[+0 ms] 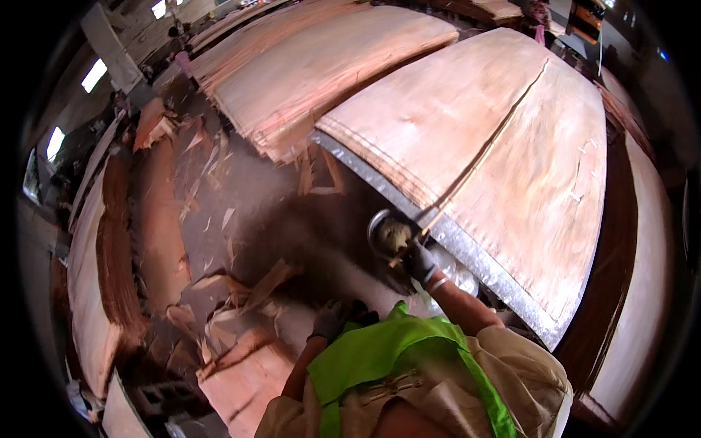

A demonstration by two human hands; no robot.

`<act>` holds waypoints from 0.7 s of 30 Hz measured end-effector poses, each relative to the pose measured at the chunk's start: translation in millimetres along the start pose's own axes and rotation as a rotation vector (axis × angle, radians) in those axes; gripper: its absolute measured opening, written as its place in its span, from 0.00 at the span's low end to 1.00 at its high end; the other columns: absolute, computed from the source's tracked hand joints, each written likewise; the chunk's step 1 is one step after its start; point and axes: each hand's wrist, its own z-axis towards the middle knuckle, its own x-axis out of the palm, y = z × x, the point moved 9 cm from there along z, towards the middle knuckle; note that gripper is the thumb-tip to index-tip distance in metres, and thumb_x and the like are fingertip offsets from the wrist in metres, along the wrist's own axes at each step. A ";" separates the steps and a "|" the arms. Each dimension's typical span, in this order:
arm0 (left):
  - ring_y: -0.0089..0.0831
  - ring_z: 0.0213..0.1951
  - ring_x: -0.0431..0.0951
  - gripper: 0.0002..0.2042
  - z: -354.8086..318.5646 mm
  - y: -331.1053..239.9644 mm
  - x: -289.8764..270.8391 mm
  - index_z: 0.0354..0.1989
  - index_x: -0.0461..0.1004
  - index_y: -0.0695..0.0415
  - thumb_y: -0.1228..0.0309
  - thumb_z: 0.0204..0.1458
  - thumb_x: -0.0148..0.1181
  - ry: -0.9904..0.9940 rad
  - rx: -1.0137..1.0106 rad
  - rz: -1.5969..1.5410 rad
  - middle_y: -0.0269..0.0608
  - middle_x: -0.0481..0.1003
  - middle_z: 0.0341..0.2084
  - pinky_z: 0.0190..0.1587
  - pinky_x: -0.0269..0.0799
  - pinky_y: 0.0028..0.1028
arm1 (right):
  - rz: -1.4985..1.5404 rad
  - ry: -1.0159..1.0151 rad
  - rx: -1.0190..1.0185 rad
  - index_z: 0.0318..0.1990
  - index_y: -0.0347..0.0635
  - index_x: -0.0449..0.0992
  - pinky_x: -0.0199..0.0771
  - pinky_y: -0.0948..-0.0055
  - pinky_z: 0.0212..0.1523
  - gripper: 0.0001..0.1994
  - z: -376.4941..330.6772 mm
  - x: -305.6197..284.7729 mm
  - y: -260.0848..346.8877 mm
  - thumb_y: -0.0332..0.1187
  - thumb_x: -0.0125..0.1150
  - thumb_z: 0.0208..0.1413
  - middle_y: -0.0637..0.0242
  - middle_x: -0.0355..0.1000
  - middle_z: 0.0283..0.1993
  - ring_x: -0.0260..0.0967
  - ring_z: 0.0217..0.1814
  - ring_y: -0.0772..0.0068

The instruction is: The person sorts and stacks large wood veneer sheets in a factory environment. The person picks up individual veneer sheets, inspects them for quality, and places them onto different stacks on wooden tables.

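Note:
My right hand (421,263), in a dark glove, is closed at the right rim of a small round metal bowl (387,235) that holds a yellowish lump. The bowl sits against the metal front edge (467,252) of a table. A thin stick crosses by the fingers. Just above the bowl, a long split (504,124) runs up through the large pale veneer sheet (540,182) lying on that table. My left hand (328,320), in a grey glove, hangs low beside my green vest with its fingers curled. A dark shape beside it hides whether it holds anything.
Another stack of veneer sheets (314,66) lies at the back left. Torn veneer scraps (241,292) litter the dark floor to my left, with more sheets (109,277) piled along the left side. A dark board (613,277) runs along the table's right.

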 end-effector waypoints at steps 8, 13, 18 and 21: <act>0.43 0.49 0.69 0.21 111.6 42.5 -80.9 0.50 0.68 0.55 0.58 0.48 0.51 0.045 0.009 -0.112 0.47 0.68 0.49 0.51 0.65 0.35 | -0.406 -0.914 -0.528 0.29 0.46 0.70 0.56 0.77 0.12 0.07 -91.5 -98.9 90.2 0.37 0.53 0.54 0.76 0.57 0.12 0.53 0.10 0.80; 0.44 0.49 0.69 0.22 205.1 49.3 -94.4 0.50 0.69 0.55 0.58 0.49 0.51 0.114 -0.009 -0.202 0.49 0.70 0.46 0.52 0.64 0.35 | -0.659 -1.189 -0.511 0.24 0.45 0.70 0.56 0.76 0.11 0.08 -138.7 -88.8 105.6 0.36 0.57 0.50 0.74 0.61 0.13 0.57 0.10 0.79; 0.45 0.52 0.67 0.23 307.3 14.5 -153.0 0.51 0.66 0.61 0.59 0.49 0.54 0.027 0.157 -0.192 0.51 0.68 0.49 0.54 0.62 0.34 | -0.421 -0.950 -0.637 0.25 0.45 0.69 0.53 0.78 0.09 0.09 -82.7 -65.2 95.4 0.37 0.57 0.51 0.77 0.58 0.13 0.53 0.10 0.83; 0.46 0.54 0.65 0.29 386.7 15.4 -176.3 0.55 0.61 0.61 0.57 0.48 0.55 -0.012 0.171 -0.195 0.54 0.64 0.53 0.56 0.60 0.35 | -0.327 -0.791 -0.554 0.28 0.43 0.70 0.50 0.78 0.10 0.09 -39.9 -38.4 95.7 0.38 0.54 0.54 0.75 0.57 0.12 0.51 0.09 0.80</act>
